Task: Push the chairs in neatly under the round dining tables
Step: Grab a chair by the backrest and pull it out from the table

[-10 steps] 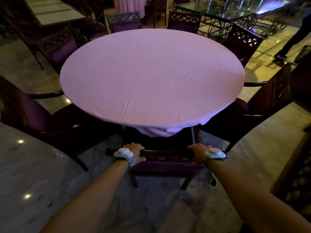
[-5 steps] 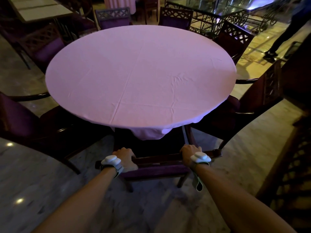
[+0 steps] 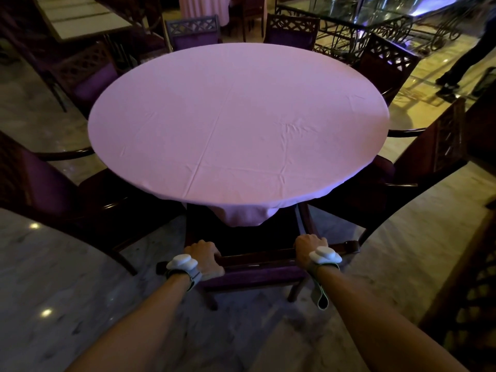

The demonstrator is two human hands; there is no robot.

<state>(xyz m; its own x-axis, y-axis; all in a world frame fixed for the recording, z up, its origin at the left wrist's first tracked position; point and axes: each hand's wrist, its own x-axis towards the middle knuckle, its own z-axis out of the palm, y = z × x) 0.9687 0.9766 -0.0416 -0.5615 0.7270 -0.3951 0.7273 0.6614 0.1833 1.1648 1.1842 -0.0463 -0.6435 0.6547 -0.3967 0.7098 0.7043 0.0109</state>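
Note:
A round table (image 3: 241,124) with a pale pink cloth fills the middle of the view. Right in front of me stands a dark wooden chair (image 3: 257,277) with a purple back pad, its seat tucked under the table edge. My left hand (image 3: 205,257) grips the left end of the chair's top rail. My right hand (image 3: 308,247) grips the right end of the same rail. Both wrists carry white sensor bands.
Dark armchairs ring the table: one at the left (image 3: 48,189), one at the right (image 3: 418,167), several at the far side. A person's legs (image 3: 461,65) stand at the far right. A wrought-iron glass table (image 3: 375,20) stands behind. The floor is polished marble.
The chair has slid forward, further under the table, with both hands still gripping its top rail. The rail has turned slightly, its right end now further forward.

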